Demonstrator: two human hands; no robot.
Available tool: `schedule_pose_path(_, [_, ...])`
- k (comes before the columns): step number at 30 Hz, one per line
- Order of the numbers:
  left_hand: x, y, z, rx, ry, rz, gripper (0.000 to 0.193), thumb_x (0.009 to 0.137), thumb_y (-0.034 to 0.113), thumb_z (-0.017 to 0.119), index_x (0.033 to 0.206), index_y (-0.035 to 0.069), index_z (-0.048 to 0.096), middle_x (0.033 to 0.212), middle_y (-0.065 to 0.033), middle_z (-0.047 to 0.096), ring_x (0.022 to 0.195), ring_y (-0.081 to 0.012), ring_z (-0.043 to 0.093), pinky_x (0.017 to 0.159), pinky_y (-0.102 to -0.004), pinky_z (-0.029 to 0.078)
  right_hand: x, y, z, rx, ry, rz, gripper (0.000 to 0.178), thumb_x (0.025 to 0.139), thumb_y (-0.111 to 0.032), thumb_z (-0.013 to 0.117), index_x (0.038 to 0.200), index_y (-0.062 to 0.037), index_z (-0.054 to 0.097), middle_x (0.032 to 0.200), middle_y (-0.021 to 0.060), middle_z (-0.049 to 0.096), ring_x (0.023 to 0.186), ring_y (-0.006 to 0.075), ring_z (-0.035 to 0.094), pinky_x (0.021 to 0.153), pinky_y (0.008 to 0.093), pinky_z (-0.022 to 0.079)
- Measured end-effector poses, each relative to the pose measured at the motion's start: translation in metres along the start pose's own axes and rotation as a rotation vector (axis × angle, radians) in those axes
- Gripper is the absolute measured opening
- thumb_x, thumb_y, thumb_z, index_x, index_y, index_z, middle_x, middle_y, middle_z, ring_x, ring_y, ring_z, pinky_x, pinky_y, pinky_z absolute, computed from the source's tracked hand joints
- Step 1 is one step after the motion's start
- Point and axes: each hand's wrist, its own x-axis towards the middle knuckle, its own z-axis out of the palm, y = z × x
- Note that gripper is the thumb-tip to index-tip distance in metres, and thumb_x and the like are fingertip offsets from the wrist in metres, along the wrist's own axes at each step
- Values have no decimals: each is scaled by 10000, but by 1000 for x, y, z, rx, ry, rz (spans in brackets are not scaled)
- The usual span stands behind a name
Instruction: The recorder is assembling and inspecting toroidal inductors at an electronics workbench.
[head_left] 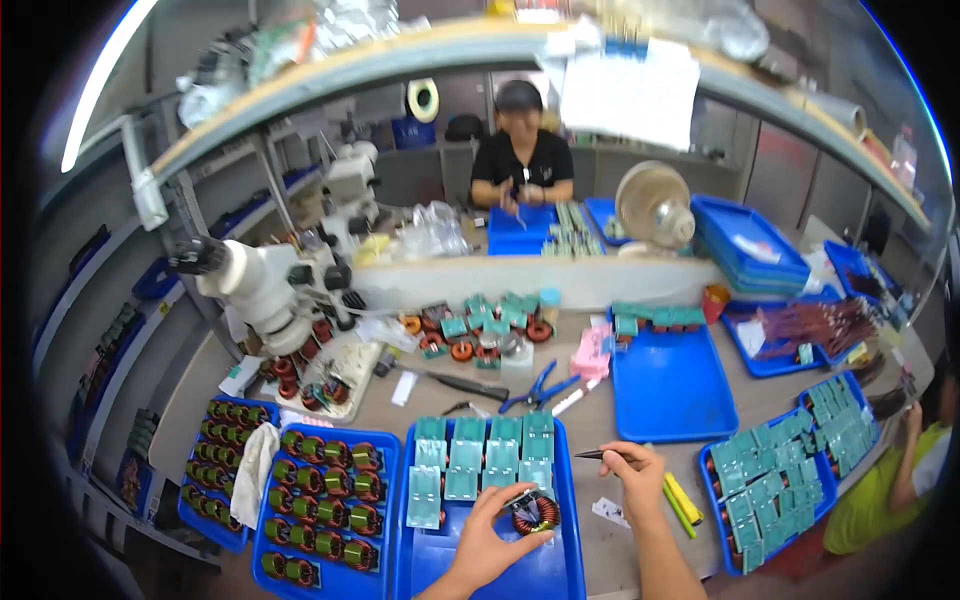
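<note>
Cluttered desk point(560, 420) carries six blue trays; left hand point(490, 540) pinches one toroid coil point(535, 512), right hand point(632, 478) pinches one dark tool point(592, 455), tip indistinct.

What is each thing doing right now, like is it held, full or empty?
Left hand: shut on the copper coil.
Copper coil: held above the middle blue tray.
Right hand: pinching thin tweezers.
Middle blue tray: partly filled with teal holders.
Left blue tray: full of coils.
Far blue tray: mostly bare.
Blue pliers: lying loose on the bench.
</note>
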Motion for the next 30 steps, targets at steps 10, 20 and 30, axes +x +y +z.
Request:
schedule_pose_path(10, [-2, -23, 11, 56, 79, 153, 509, 688, 224, 774, 1118, 50, 565, 1034, -111, 551, 976, -215, 556, 874, -317, 443, 9, 35, -17, 160, -7, -34, 172, 805, -88, 623, 879, 66, 638, 648, 68, 593, 572, 130, 544, 539, 242, 414])
schedule_pose_path(20, [7, -33, 21, 76, 15, -7, 616, 643, 301, 811, 1146, 34, 575, 1122, -123, 539, 1032, -200, 531, 895, -301, 412, 27, 56, -16, 206, -44, 27, 160, 794, -84, 650, 862, 61, 646, 642, 71, 603, 548, 126, 549, 523, 232, 435])
schedule_pose_path(30, [5, -45, 19, 205, 48, 123, 577, 634, 287, 808, 1117, 63, 585, 992, -113, 550, 964, -228, 548, 860, -308, 423, 15, 48, -17, 229, -39, 38, 147, 801, -77, 644, 876, 49, 657, 647, 62, 604, 564, 116, 549, 528, 224, 425])
